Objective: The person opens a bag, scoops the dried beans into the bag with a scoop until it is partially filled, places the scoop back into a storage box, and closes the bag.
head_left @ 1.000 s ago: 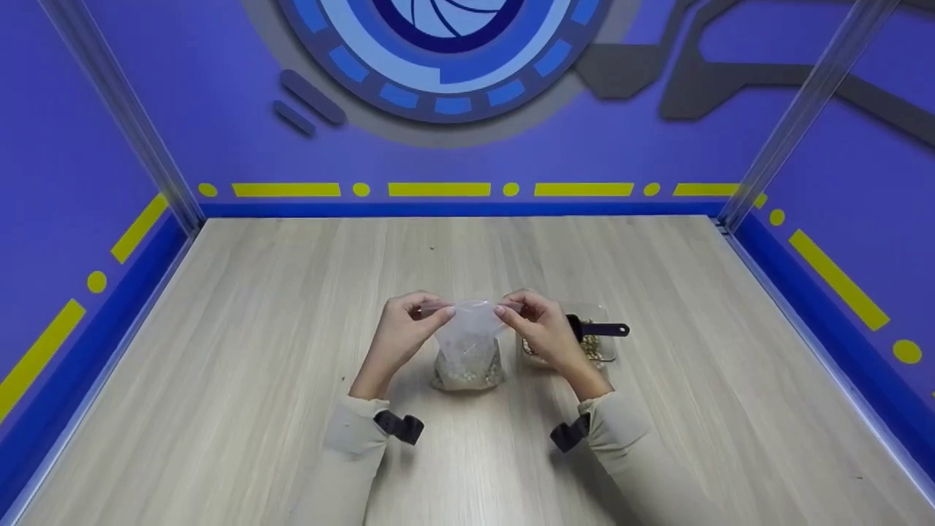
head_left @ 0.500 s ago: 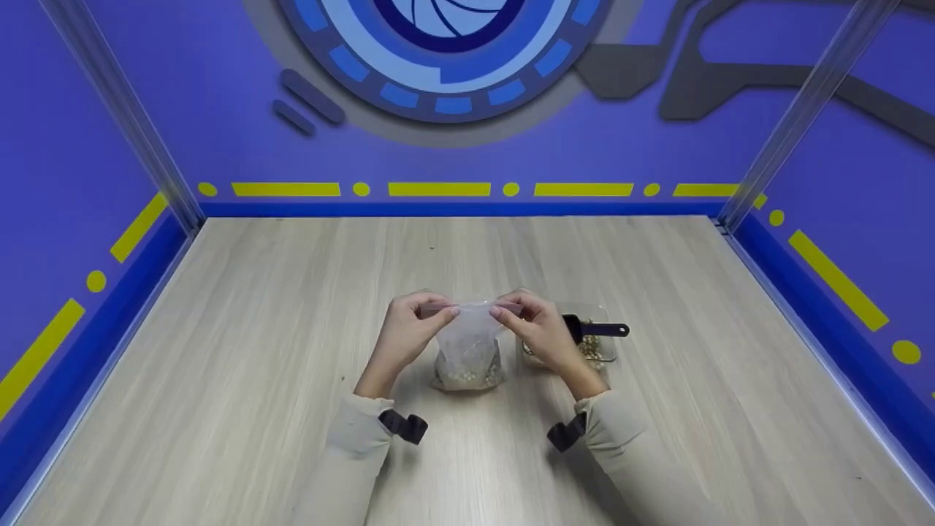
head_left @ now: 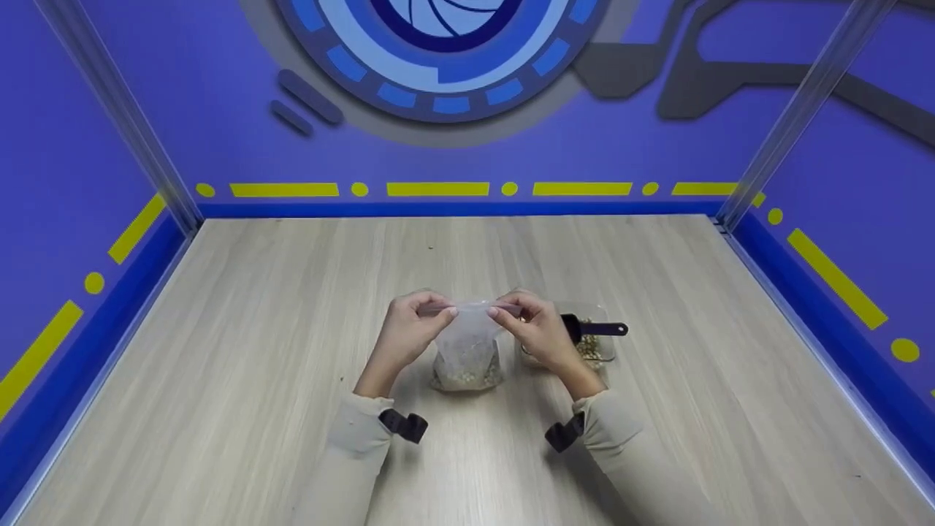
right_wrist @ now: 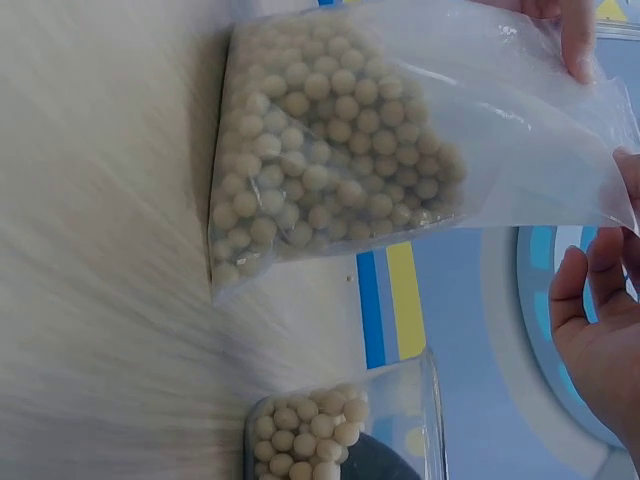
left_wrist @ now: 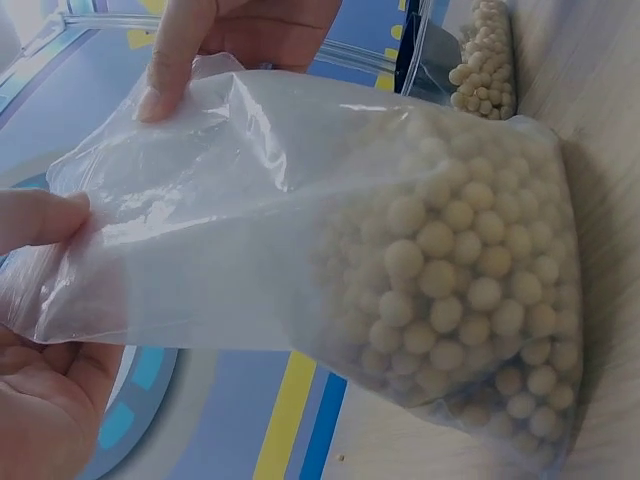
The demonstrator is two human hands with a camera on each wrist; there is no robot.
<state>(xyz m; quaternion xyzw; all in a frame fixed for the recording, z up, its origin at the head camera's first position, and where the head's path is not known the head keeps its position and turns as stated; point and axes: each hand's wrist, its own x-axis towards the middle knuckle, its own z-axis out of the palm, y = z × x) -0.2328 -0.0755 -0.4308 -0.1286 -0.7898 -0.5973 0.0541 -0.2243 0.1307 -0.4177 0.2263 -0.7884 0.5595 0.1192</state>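
Note:
A clear plastic zip bag (head_left: 466, 354) stands on the table, its lower part filled with round, pale beige balls (left_wrist: 450, 260). At the bag's top edge, my left hand (head_left: 413, 330) pinches the left side between thumb and fingers. My right hand (head_left: 540, 330) pinches the right side the same way, the two thumbs a short way apart. Above the balls, the upper part of the bag is drawn up flat and whitish. In the right wrist view, the bag's base (right_wrist: 225, 200) rests against the tabletop.
Right of the bag, partly behind my right forearm, sits a clear container (head_left: 610, 354) of similar balls. A black scoop (head_left: 603, 329) lies in it, handle out over the right rim. Blue panels (head_left: 467, 164) enclose the wooden table (head_left: 292, 292).
My hands have slid slightly closer together along the bag's top edge, mostly in the first half second. The bag, container and scoop stay in place.

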